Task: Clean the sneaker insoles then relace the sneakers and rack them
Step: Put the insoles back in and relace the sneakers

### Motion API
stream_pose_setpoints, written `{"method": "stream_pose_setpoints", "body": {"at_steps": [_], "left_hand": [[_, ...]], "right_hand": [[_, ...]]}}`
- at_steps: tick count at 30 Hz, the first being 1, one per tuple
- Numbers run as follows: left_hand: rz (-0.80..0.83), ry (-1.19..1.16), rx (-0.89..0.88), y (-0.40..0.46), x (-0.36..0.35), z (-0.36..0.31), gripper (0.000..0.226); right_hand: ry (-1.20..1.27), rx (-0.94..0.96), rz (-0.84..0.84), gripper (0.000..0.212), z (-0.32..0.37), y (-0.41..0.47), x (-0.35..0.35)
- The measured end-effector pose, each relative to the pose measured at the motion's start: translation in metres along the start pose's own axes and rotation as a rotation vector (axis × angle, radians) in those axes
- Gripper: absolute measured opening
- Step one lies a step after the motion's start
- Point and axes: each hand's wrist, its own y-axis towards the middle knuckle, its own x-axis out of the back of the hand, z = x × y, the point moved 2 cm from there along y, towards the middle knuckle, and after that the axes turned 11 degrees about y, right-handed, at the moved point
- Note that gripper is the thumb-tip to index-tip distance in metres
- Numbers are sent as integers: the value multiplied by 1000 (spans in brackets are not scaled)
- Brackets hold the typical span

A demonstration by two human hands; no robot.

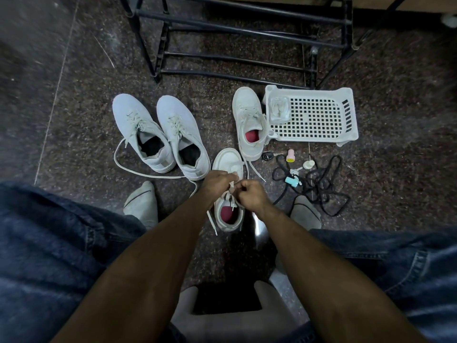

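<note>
The floor (pixel 395 169) under me was dark speckled stone, polished enough to throw back a little glare, with a pale seam running along its left side. At twelve o'clock stood a black metal shoe rack (pixel 235 33) of thin round bars. I sat on a pale stool (pixel 222 318), my jeans (pixel 49 243) at either side and my grey-socked feet (pixel 142 204) planted on the stone.

At six o'clock from the rack, right between my feet, lay the white sneaker (pixel 228 167), smooth and rounded at the toe, its red insole (pixel 226 212) showing in the opening. My left hand (pixel 216 183) and right hand (pixel 249 194) met over its tongue, each with fingers curled, pinching the flat white lace (pixel 232 188); loose ends trailed down past the heel.

Its mate (pixel 249 125) sat at one o'clock from my hands, laced, also with a red lining. At eleven o'clock lay a pair of pale woven-fabric sneakers (pixel 158 129) with dark interiors, one long lace looping over the floor. At two o'clock rested a white plastic basket (pixel 346 134) with a gridded bottom. Beneath it sprawled a tangled black cord (pixel 321 179) among small pink and teal bits I could not identify.
</note>
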Motion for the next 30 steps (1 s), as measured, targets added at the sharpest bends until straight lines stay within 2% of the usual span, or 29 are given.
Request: {"method": "stream_pose_setpoints", "body": {"at_steps": [3,7,10,13,15,16,19,21,25,28,30], "left_hand": [[21,228,-166,-4,7,6,18],[74,510,-262,-15,14,24,20],[-20,602,-401,-17,18,28,6],[-111,889,-681,-19,19,25,19],[-217,1070,-862,-24,20,18,19],[-216,1135,-909,-24,20,15,18],[-87,1142,-831,-21,22,8,26],[-69,994,-731,-19,24,8,31],[-25,688,-414,-11,26,15,14],[-1,598,-371,-6,27,17,16],[-7,609,-388,-4,26,17,12]], "right_hand": [[63,-74,-3,32,-1,3,-1],[132,-135,9,28,3,5,0],[117,-159,26,27,9,4,1],[105,-201,46,24,16,2,3],[122,-251,34,19,21,0,5],[127,-260,25,18,22,-1,6],[149,-214,0,15,22,0,6],[155,-141,13,17,20,-1,6],[89,-35,87,8,14,-7,4],[-31,60,72,5,13,-5,3],[-72,62,76,22,15,-2,1]]}}
